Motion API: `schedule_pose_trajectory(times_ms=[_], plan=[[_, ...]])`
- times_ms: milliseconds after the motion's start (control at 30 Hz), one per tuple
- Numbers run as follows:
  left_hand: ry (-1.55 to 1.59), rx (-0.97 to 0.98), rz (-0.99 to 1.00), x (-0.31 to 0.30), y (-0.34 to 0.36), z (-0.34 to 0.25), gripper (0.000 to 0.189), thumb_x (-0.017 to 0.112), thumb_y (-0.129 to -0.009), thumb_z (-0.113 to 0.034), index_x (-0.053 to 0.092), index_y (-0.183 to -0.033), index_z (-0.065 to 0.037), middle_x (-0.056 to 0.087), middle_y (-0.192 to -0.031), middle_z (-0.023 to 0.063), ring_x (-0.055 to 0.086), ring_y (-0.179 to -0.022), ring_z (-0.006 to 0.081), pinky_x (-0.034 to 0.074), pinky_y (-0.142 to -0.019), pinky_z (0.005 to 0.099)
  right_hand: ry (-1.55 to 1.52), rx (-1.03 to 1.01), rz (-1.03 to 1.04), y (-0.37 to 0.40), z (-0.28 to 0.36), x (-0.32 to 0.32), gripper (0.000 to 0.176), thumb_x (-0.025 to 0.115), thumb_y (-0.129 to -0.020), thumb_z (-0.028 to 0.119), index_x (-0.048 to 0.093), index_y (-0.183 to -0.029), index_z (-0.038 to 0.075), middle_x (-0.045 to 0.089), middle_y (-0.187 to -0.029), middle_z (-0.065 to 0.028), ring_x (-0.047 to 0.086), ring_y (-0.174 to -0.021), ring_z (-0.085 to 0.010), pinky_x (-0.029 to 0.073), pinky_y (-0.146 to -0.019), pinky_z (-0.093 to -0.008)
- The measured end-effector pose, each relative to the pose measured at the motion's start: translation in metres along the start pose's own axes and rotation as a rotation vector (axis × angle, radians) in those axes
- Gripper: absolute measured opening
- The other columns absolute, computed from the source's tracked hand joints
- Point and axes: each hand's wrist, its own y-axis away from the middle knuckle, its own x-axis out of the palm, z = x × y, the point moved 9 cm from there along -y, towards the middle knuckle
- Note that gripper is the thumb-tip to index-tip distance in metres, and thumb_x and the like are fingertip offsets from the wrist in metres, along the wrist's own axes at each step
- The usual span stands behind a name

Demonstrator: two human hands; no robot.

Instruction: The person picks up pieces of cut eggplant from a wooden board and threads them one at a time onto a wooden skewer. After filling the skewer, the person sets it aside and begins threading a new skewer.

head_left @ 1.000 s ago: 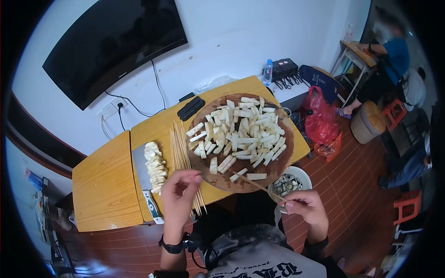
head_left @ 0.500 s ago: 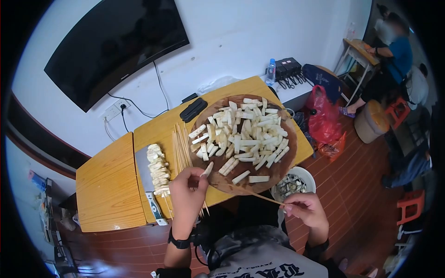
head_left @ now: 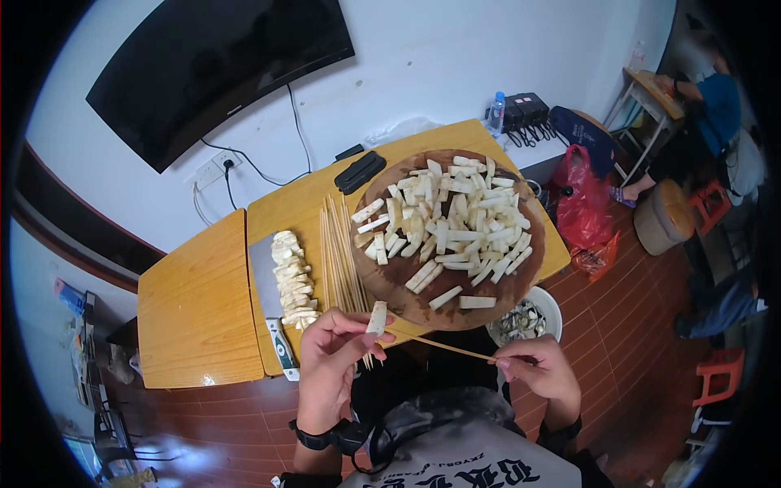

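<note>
My left hand (head_left: 332, 366) pinches a pale vegetable strip (head_left: 377, 317) upright between thumb and fingers, just off the near edge of the round wooden board (head_left: 399, 297). In my right hand (head_left: 537, 368) is the end of a thin wooden skewer (head_left: 449, 346). Its other end points left and meets the strip at my left fingertips, where the tip is hidden. Many similar pale strips (head_left: 455, 236) lie heaped on the board. Left of it, loose skewers (head_left: 342, 252) lie side by side. Filled skewers of pale pieces (head_left: 293, 276) rest on the cleaver blade (head_left: 262, 264).
A white bucket (head_left: 556, 313) with dark and pale scraps stands below the board's right edge. A black case (head_left: 360, 172) lies behind the board on the yellow table (head_left: 195, 309). Red plastic bags (head_left: 582, 203) are on the floor at right; a person (head_left: 716, 106) sits beyond.
My left hand has brought the strip down and right, turning it more upright, to the skewer's far end. My right hand still holds the skewer. The camera view has shifted slightly.
</note>
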Motion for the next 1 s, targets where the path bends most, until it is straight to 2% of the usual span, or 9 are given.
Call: schedule_pose_trajectory(times_ms=[300, 400, 500, 700, 800, 1000], plan=[[-0.014, 0.018, 0.033, 0.009, 0.004, -0.007, 0.010, 0.057, -0.088, 0.011, 0.057, -0.094, 0.003, 0.069, -0.110, 0.0292, 0.074, -0.093, 0.0297, 0.059, -0.069, 0.0313, 0.029, 0.009, -0.007, 0.000, 0.001, 0.001, 0.008, 0.066, -0.095, 0.001, 0.074, -0.095, -0.002, 0.067, -0.067, -0.0048, 0.064, -0.058, -0.0097, 0.045, -0.053, -0.0241], [0.049, -0.035, 0.009, 0.003, 0.002, 0.000, 0.008, 0.058, -0.090, 0.010, 0.058, -0.095, 0.004, 0.070, -0.107, 0.0271, 0.074, -0.092, 0.0289, 0.059, -0.069, 0.0317, 0.032, 0.015, -0.018, 0.000, 0.001, 0.000, 0.008, 0.067, -0.094, 0.001, 0.074, -0.094, -0.001, 0.067, -0.067, -0.0046, 0.065, -0.058, -0.0098, 0.046, -0.053, -0.0241], [0.048, -0.054, 0.006, 0.000, 0.002, 0.002, 0.012, 0.063, -0.091, 0.010, 0.060, -0.102, 0.004, 0.073, -0.105, 0.0223, 0.071, -0.090, 0.0229, 0.058, -0.076, 0.0333, 0.058, 0.011, -0.032, 0.001, 0.002, -0.001, 0.007, 0.068, -0.093, 0.001, 0.075, -0.094, -0.001, 0.068, -0.068, -0.0048, 0.065, -0.058, -0.0101, 0.046, -0.053, -0.0240], [-0.022, -0.005, 0.015, 0.002, 0.003, -0.003, 0.022, 0.068, -0.090, 0.008, 0.067, -0.112, 0.005, 0.074, -0.105, 0.0168, 0.071, -0.090, 0.0201, 0.057, -0.080, 0.0322, 0.090, -0.015, -0.031, 0.001, 0.004, -0.001, 0.007, 0.068, -0.093, 0.000, 0.075, -0.094, 0.000, 0.069, -0.069, -0.0056, 0.066, -0.058, -0.0112, 0.047, -0.053, -0.0244], [-0.084, 0.019, 0.003, -0.002, 0.004, -0.002, 0.026, 0.070, -0.088, 0.006, 0.068, -0.114, 0.007, 0.073, -0.102, 0.0184, 0.072, -0.090, 0.0224, 0.060, -0.077, 0.0322, 0.084, -0.007, -0.052, 0.002, 0.005, -0.002, 0.007, 0.068, -0.093, 0.000, 0.075, -0.094, 0.000, 0.070, -0.070, -0.0061, 0.066, -0.057, -0.0120, 0.048, -0.053, -0.0250], [-0.070, 0.037, 0.034, -0.010, 0.004, 0.001, 0.027, 0.077, -0.084, 0.002, 0.072, -0.111, 0.006, 0.073, -0.102, 0.0181, 0.072, -0.092, 0.0228, 0.059, -0.081, 0.0334, 0.093, -0.032, -0.067, 0.002, 0.009, -0.002, 0.009, 0.069, -0.090, -0.004, 0.076, -0.094, -0.001, 0.072, -0.072, -0.0074, 0.066, -0.057, -0.0126, 0.049, -0.053, -0.0257]])
